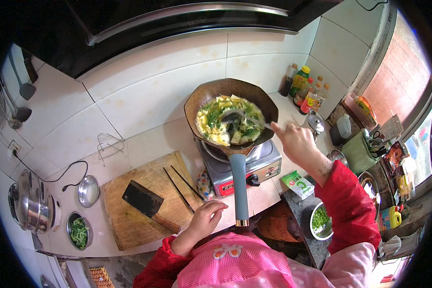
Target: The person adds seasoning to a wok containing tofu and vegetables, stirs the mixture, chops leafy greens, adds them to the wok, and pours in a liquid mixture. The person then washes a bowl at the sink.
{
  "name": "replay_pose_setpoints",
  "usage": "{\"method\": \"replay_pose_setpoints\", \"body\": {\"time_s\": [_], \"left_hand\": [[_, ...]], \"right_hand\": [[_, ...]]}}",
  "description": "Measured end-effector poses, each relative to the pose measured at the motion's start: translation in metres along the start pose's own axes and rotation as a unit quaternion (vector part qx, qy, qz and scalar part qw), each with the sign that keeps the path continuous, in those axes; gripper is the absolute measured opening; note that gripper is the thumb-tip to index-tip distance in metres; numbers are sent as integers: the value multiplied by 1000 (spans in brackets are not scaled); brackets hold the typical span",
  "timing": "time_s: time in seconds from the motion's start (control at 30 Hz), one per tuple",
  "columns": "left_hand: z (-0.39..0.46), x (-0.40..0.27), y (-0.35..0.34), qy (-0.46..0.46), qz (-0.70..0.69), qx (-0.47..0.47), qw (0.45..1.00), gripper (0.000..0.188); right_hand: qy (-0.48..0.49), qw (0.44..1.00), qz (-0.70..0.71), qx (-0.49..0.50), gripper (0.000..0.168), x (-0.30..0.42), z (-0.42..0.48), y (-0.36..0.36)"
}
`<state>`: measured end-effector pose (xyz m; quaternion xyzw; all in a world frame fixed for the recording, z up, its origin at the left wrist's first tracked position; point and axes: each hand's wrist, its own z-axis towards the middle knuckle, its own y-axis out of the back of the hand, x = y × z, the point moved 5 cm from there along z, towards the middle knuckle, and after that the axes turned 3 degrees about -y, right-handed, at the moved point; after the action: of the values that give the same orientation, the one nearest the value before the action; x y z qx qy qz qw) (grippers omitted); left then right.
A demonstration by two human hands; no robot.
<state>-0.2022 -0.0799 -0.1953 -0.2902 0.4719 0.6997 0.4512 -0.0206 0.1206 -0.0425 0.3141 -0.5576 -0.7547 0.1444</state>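
My right hand [298, 142] grips the handle of a cooking spatula [253, 120], its dark head blurred among the food. Leafy greens and pale yellow-white pieces [230, 115] lie in liquid in an octagonal wok pan [201, 91]. The pan rests on a portable gas stove [266, 158], its blue-grey handle [239, 190] pointing towards me. Left of that handle, my left hand [206, 217] hovers by the counter edge with nothing in it, fingers loosely bent. Close by are two dark chopsticks [180, 190] and a cleaver [144, 198] on a wooden cutting board [117, 187].
Sauce bottles [306, 90] stand in the back right corner, near a metal pot [314, 124]. Chopped green onions fill a white bowl [321, 235] beside a green packet [297, 184]. At left are a steel bowl of greens [80, 230], another bowl [89, 190] and a steamer pot [32, 205].
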Motion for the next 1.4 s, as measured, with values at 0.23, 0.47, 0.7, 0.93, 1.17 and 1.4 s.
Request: {"method": "replay_pose_setpoints", "body": {"time_s": [0.23,0.47,0.7,0.93,1.17,1.4], "left_hand": [[-21,11,9,21,-1,-37,999,12],[-25,13,21,25,8,-48,998,11],[-28,8,21,22,23,-48,998,10],[-117,31,78,78,76,-97,989,13],[-245,91,170,183,-45,-412,891,16],[-343,192,351,271,-250,-681,632,21]], "right_hand": [[-103,991,47,-68,35,-45,19,17],[-72,993,57,-74,43,-33,43,-7],[-45,997,31,-62,45,-6,80,-25],[73,987,145,-15,53,85,76,-43],[48,970,144,-193,37,25,-34,20],[-7,979,151,-137,38,52,-54,29]]}}
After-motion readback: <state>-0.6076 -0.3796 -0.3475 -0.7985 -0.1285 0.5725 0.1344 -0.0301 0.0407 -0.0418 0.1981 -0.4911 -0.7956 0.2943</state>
